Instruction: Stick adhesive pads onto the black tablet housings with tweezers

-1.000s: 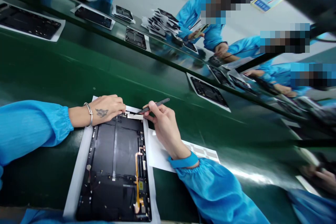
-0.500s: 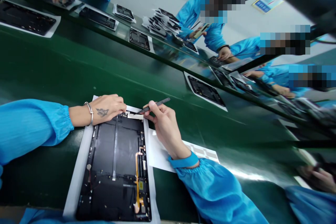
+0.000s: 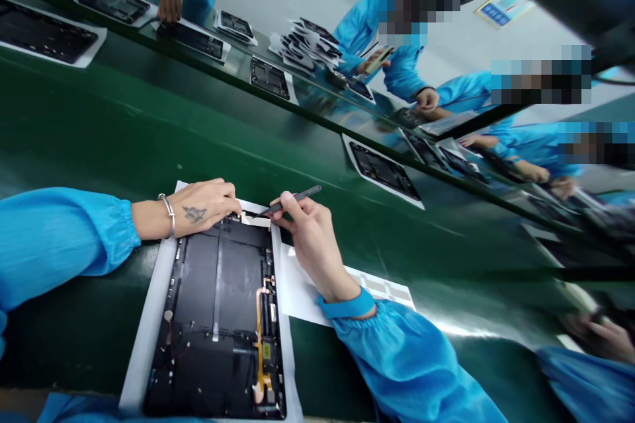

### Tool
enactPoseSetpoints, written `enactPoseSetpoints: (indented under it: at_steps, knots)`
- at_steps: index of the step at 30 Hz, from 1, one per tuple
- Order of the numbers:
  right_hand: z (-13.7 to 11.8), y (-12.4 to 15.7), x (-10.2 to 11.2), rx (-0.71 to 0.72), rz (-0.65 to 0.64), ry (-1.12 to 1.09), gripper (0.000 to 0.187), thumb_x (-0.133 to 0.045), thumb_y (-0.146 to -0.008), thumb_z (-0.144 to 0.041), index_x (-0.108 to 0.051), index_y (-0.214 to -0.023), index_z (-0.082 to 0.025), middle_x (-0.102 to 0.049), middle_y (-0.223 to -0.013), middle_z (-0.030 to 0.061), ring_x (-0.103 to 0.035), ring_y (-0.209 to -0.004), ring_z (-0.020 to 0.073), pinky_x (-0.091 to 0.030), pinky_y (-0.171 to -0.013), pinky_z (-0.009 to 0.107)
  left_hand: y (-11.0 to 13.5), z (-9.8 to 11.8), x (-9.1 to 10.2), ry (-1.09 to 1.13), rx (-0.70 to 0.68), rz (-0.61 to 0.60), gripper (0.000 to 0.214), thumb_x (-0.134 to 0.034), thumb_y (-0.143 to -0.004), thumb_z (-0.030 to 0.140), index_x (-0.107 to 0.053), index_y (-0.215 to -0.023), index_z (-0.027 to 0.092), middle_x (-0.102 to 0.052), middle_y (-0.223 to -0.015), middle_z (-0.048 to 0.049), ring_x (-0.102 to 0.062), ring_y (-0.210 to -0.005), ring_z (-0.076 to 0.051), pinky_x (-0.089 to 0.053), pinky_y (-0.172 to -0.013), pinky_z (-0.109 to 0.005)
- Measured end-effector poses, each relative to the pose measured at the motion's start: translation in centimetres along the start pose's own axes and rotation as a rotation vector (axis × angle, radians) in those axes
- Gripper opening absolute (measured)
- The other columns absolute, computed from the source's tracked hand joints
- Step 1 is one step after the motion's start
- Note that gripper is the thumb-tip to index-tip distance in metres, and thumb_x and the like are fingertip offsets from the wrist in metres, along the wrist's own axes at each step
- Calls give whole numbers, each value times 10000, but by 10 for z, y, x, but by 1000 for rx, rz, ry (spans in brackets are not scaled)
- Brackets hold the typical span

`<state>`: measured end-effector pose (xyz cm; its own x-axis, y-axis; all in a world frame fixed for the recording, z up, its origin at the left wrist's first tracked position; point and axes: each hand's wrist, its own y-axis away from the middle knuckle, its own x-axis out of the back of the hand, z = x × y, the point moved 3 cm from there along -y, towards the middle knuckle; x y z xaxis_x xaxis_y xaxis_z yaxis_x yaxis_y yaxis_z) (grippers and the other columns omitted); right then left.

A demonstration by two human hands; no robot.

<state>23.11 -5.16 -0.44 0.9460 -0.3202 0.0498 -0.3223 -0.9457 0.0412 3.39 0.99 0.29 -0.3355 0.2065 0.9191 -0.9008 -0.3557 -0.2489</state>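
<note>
An opened tablet chassis (image 3: 221, 317) with dark inner parts and an orange flex cable lies on a white sheet (image 3: 149, 317) in front of me. My left hand (image 3: 203, 205) rests at its far left corner, fingers curled and pressed down on the top edge. My right hand (image 3: 310, 238) pinches grey tweezers (image 3: 290, 200), whose tip points left at a small white strip along the chassis's far edge, close to my left fingertips. Both sleeves are bright blue.
A white backing sheet (image 3: 381, 287) with square cut-outs lies under my right wrist. More opened tablets (image 3: 381, 170) ride the green belt (image 3: 124, 132) beyond. Other people in blue coats work along the far side, beside a stack of parts (image 3: 305, 39).
My hands have hardly moved; the white strip at the far edge looks shorter under the tweezers' tip. The tablets on the belt have drifted left, and a person's hands at the far left have shifted.
</note>
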Motion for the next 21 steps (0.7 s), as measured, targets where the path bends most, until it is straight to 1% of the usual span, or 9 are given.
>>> enactPoseSetpoints:
  at_steps: [6, 11, 14, 17, 19, 21]
  knots:
    - [0, -1, -1, 45, -3, 44, 452, -775, -706, -595, -629, -558, -194, -636, -691, 37, -591, -698, 159, -521, -698, 308, 0, 3, 3, -63, -22, -42, 250, -502, -968, 92, -692, -1107, 178, -623, -1028, -79, -542, -899, -188, -443, -778, -267]
    - [3, -3, 1, 104, 1, 167, 467, -730, -731, -653, -699, -686, -188, -626, -634, 23, -572, -647, 163, -485, -651, 308, -1, 1, 4, -74, -28, -41, 246, -511, -966, 101, -696, -1103, 184, -625, -1038, -76, -542, -909, -192, -450, -766, -271]
    - [3, -3, 5, 157, 32, 249, 468, -698, -766, -653, -702, -709, -188, -647, -635, 26, -598, -646, 179, -491, -666, 325, -1, 1, 4, -92, -27, -56, 257, -507, -959, 87, -698, -1107, 177, -630, -1038, -81, -548, -910, -195, -457, -762, -276]
    - [-2, 1, 6, 228, 87, 272, 443, -670, -804, -635, -711, -744, -198, -685, -679, 37, -644, -687, 205, -512, -697, 343, 0, 2, 5, -97, -46, -51, 262, -496, -970, 97, -693, -1123, 175, -647, -1048, -83, -561, -921, -192, -470, -779, -276]
    - [-7, 5, 1, 271, 64, 276, 420, -663, -819, -620, -728, -791, -206, -721, -753, 49, -672, -719, 217, -523, -693, 340, 0, 1, 6, -100, -57, -46, 255, -493, -975, 103, -696, -1114, 170, -665, -1053, -80, -572, -927, -189, -478, -792, -277]
    - [-11, 10, -6, 299, 9, 287, 400, -667, -823, -605, -738, -802, -212, -742, -810, 56, -691, -741, 223, -529, -677, 331, 1, 0, 5, -94, -61, -44, 242, -495, -978, 108, -701, -1094, 160, -680, -1047, -76, -580, -915, -184, -481, -792, -275]
